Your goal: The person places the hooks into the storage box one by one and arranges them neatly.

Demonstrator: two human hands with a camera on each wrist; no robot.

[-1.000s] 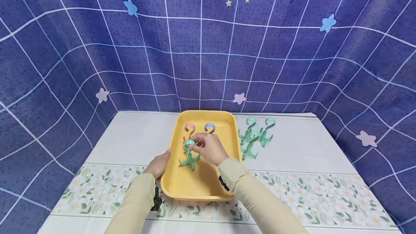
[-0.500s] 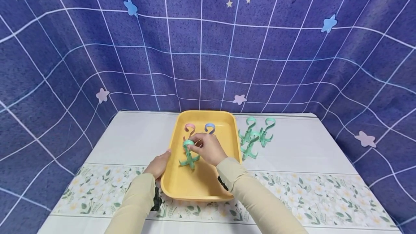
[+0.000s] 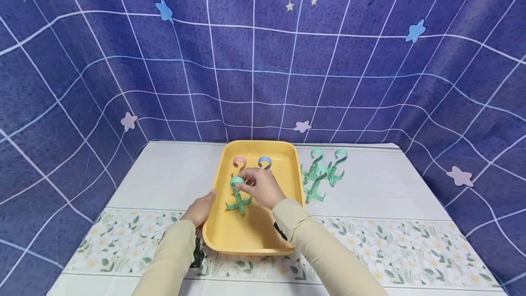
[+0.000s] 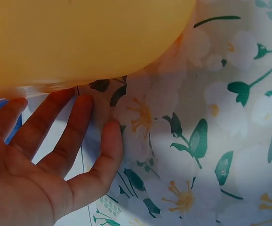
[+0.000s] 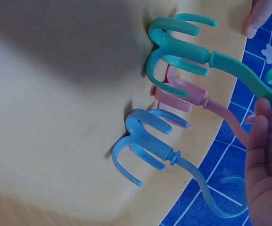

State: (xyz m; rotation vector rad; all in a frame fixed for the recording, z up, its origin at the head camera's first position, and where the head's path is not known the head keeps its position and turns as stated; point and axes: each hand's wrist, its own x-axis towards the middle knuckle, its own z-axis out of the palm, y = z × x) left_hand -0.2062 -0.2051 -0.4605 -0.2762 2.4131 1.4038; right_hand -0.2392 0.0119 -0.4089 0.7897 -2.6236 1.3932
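Note:
My right hand pinches the curved upper end of a green four-pronged hanging hook. Its prongs spread downward over the floor of the yellow tray. A pink hook and a blue hook stand prongs-down in the tray, just beyond the green one; the right hand partly hides both in the head view. My left hand is at the tray's left side, thumb tip right at the rim. From the left wrist, that hand's loosely spread fingers reach up to the tray's outer wall.
Three more green hooks, one farthest right, stand close together on the table to the tray's right. A floral band crosses the white tabletop. Behind and at both sides hangs a blue gridded curtain.
The green hook and my right hand shift very slightly left in the head view; the pinch stays the same. My left hand keeps its place beside the tray.

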